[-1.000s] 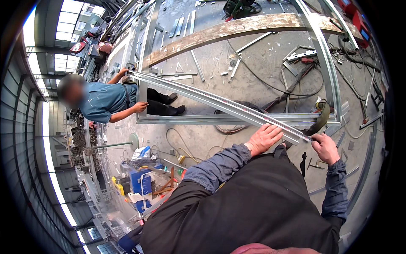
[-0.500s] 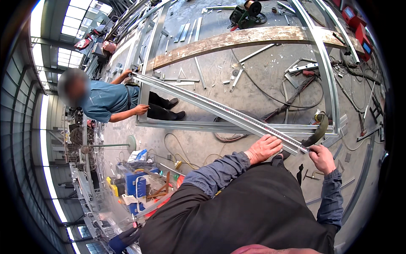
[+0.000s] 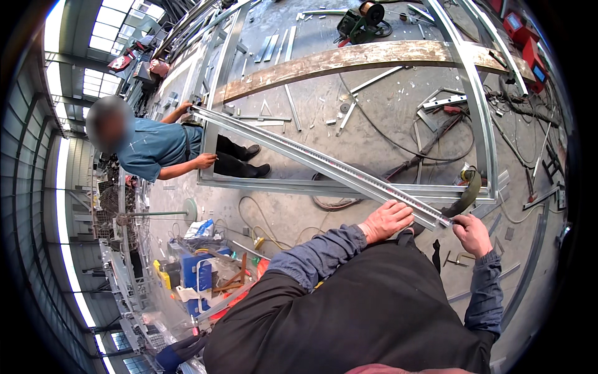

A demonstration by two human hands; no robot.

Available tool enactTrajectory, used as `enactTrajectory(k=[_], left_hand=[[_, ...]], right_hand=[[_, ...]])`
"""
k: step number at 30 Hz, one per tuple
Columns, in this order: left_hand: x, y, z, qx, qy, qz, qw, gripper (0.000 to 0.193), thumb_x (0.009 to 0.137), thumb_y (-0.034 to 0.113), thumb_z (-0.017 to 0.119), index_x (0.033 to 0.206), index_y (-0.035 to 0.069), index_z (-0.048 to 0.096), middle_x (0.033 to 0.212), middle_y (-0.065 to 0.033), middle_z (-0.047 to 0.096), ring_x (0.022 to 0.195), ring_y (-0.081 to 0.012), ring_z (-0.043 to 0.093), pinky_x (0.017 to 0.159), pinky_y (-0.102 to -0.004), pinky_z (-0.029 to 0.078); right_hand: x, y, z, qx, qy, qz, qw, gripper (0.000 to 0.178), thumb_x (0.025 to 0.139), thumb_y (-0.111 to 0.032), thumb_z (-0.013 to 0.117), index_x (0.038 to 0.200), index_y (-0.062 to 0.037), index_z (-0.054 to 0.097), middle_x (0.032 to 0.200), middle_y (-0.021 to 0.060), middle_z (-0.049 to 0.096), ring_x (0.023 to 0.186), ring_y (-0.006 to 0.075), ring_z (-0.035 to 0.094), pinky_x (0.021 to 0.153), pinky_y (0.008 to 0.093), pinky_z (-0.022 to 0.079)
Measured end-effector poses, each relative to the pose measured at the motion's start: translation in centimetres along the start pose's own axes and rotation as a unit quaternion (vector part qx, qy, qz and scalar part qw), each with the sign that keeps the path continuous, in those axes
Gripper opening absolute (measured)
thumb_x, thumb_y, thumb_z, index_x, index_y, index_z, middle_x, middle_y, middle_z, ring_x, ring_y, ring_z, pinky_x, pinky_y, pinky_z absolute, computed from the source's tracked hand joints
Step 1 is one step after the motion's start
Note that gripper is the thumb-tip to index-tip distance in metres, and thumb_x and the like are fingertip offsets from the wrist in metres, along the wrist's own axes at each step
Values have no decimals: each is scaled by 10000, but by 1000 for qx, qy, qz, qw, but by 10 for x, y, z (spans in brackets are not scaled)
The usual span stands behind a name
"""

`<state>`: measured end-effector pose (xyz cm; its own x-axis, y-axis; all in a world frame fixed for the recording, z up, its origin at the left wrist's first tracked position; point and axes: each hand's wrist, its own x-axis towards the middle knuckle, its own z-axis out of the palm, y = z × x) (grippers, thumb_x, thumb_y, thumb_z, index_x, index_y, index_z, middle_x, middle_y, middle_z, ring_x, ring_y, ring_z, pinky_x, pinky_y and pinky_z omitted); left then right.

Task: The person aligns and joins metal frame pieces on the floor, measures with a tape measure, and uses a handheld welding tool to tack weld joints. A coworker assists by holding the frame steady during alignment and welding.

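Observation:
A long galvanized steel bar [image 3: 311,163] slants across the big rectangular steel frame [image 3: 268,184]. Along the bar stretches the blade of a tape measure [image 3: 427,210]. My left hand [image 3: 387,222] grips the bar close to its near end, fingers over its edge and partly hidden from me. At the near end of the blade, my right hand [image 3: 473,235] is closed, pinching the tape between thumb and fingers. Across the frame at the left stands a person in a blue shirt [image 3: 146,146]. One of that person's hands is at the bar's far end, the other on the frame.
A worn wooden plank [image 3: 336,65] crosses the frame's far part. Cables [image 3: 430,156] and metal offcuts lie on the concrete floor. A green machine with a wire spool [image 3: 361,22] stands at the back. Blue toolboxes [image 3: 196,271] sit lower left, a clamp [image 3: 464,259] lies right.
The whole view has shifted very slightly. Both of my hands keep their hold on the bar and the tape, and the other person's hands stay where they were.

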<state>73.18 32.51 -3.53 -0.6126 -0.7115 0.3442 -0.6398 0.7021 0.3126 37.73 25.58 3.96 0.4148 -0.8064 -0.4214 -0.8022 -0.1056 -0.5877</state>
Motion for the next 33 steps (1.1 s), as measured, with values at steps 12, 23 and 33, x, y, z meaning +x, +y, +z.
enactTrajectory(k=[12,23,33], left_hand=[[-7,1,5,3,-3,13,1000,412,947,189,667,1346,99,718,1359,-61,687,1310,-238,653,1162,-443,486],[-2,-4,1,48,48,22,997,560,999,201,639,1559,207,625,1651,-64,553,1560,-246,502,1320,-479,373],[4,-18,-2,76,-21,-4,997,686,1030,150,628,1698,230,491,1735,-100,471,1631,-307,438,1380,-567,298]], right_hand=[[2,3,1,17,14,-7,1000,336,975,-268,674,1203,-72,823,1049,195,757,1035,416,729,928,499,587],[5,7,1,5,-8,-10,1000,331,976,-269,670,1197,-76,823,1052,194,757,1039,419,726,924,504,588],[0,-4,-3,6,-2,-1,1000,330,975,-272,667,1193,-82,826,1075,195,771,1056,417,733,939,497,590]])
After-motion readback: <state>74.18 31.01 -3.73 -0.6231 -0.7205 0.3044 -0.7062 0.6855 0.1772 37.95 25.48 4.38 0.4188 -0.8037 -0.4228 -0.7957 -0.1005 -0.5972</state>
